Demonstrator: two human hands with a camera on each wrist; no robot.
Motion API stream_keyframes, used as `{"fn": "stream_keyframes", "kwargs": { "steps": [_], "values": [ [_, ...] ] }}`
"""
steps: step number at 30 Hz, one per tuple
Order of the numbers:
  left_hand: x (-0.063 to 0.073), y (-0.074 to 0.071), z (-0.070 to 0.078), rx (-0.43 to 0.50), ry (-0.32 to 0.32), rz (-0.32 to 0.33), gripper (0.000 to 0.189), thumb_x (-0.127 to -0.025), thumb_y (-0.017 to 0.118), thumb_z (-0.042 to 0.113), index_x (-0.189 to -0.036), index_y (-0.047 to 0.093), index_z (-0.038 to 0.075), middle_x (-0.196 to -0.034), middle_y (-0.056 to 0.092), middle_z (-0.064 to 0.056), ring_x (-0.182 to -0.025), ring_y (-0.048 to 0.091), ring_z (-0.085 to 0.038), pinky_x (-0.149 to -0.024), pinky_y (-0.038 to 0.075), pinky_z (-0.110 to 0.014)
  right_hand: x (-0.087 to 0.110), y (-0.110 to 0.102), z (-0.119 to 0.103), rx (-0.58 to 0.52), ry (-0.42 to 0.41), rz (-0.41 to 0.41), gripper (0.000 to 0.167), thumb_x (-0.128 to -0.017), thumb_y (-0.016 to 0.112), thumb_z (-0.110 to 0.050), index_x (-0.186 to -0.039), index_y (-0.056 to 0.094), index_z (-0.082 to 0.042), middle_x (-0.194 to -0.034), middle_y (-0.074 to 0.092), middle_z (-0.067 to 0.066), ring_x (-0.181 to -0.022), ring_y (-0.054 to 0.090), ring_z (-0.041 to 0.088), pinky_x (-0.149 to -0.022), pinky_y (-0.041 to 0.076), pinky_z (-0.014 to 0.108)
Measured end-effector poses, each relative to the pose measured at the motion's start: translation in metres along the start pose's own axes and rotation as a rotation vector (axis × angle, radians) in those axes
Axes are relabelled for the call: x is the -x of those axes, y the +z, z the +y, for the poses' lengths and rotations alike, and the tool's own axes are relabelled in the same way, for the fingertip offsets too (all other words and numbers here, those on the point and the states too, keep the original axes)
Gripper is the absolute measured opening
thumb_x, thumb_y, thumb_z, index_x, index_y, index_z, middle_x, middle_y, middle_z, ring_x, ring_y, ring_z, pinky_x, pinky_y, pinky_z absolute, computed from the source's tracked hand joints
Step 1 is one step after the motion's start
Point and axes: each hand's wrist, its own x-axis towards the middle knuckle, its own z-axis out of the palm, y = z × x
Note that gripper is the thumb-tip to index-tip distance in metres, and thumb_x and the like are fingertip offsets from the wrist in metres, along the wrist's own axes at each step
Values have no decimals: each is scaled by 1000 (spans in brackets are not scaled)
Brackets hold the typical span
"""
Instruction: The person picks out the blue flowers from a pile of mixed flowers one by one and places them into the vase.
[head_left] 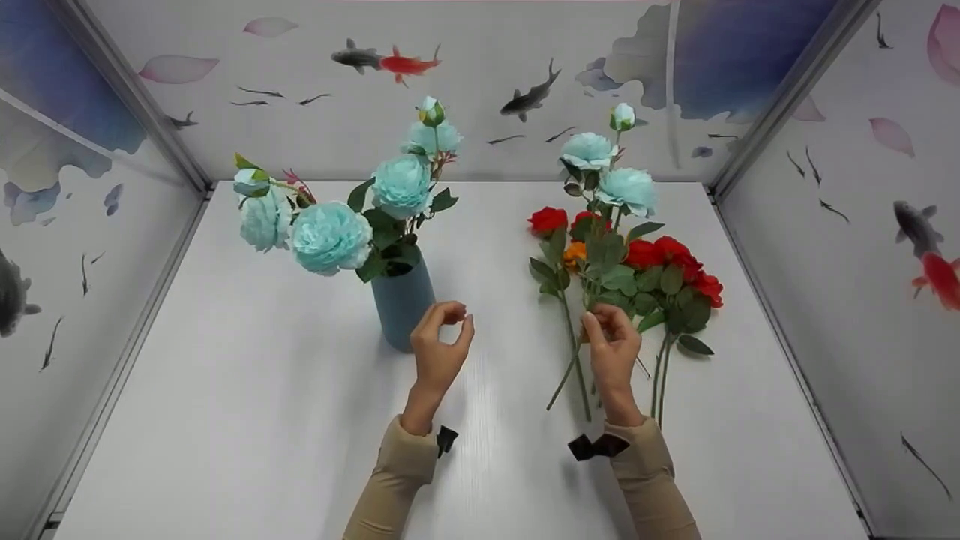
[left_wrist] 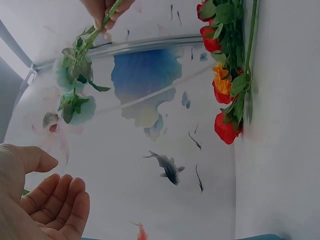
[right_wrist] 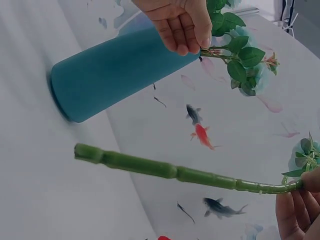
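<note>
My right hand (head_left: pixel 616 351) pinches the green stem (right_wrist: pixel 145 166) of a pale blue artificial flower spray (head_left: pixel 628 189), two blooms and a bud at its top. In the right wrist view the cut end of this stem points toward the blue vase. My left hand (head_left: pixel 439 356) is just right of the vase (head_left: pixel 401 307), fingers loosely curved, thumb apart from them, nothing held. Two more pale blue sprays stand in the vase; a large bloom (head_left: pixel 331 238) leans left over its rim. Whether the left hand touches the vase, I cannot tell.
Several red roses (head_left: pixel 679 255) lie on the white table (head_left: pixel 225 420) right of the vase, beneath the held spray. An orange flower (head_left: pixel 574 255) is among them. Walls printed with fish and petals enclose the table at the back (head_left: pixel 465 150) and both sides.
</note>
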Motion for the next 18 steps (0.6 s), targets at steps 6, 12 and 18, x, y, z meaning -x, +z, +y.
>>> {"fn": "stream_keyframes", "kwargs": {
  "steps": [6,12,18],
  "values": [
    [8,7,-8,28,-12,-22,21,-68,68,-19,-83,62,-5,-78,62,-17,-69,60,-28,-61,52,-38,1,8,-4,15,6,-5,9,-86,58,10,-90,56,18,-71,55,13,-62,53,11,-56,46,19],
    [17,16,-16,45,-16,-45,21,-69,69,-17,-84,63,-4,-78,62,-16,-69,61,-27,-61,52,-39,2,15,-6,22,-1,-18,7,-86,58,10,-89,57,16,-70,54,10,-62,51,10,-54,43,18],
    [9,15,10,51,-28,-81,21,-67,68,-20,-82,61,-7,-76,61,-19,-67,60,-30,-60,52,-40,3,24,-6,-16,-35,-56,5,-84,57,14,-87,55,17,-68,53,20,-60,53,13,-52,47,20]
  ]
}}
